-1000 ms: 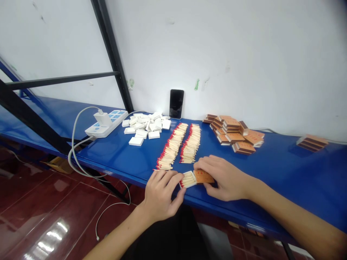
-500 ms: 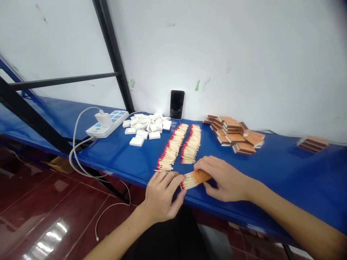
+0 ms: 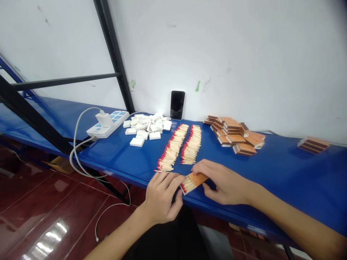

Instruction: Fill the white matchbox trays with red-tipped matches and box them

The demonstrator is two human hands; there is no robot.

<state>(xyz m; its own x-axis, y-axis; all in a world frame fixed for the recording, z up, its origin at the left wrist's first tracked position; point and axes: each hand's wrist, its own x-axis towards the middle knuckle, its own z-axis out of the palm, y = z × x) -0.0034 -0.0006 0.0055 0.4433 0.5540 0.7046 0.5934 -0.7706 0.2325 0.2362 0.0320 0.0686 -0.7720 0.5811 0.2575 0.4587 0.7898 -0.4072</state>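
Both hands meet on one orange matchbox [image 3: 194,181] at the near edge of the blue table [image 3: 284,169]. Its white tray of red-tipped matches sticks out only slightly at the left end. My left hand [image 3: 162,196] presses its fingertips against that tray end. My right hand [image 3: 221,180] pinches the orange sleeve from the right. Just beyond the hands lie two long rows of loose matches [image 3: 180,146], red heads pointing left.
A heap of white inner trays [image 3: 148,127] lies at the back left beside a power strip [image 3: 107,122] with a charger and cable. A dark phone [image 3: 177,104] leans on the wall. Orange matchboxes [image 3: 235,135] are piled at the back right, with a small stack [image 3: 313,143] farther right.
The tray of matches has slid further into the orange sleeve, with the hands closing toward each other. The box has tilted and lifted a little at its left end.
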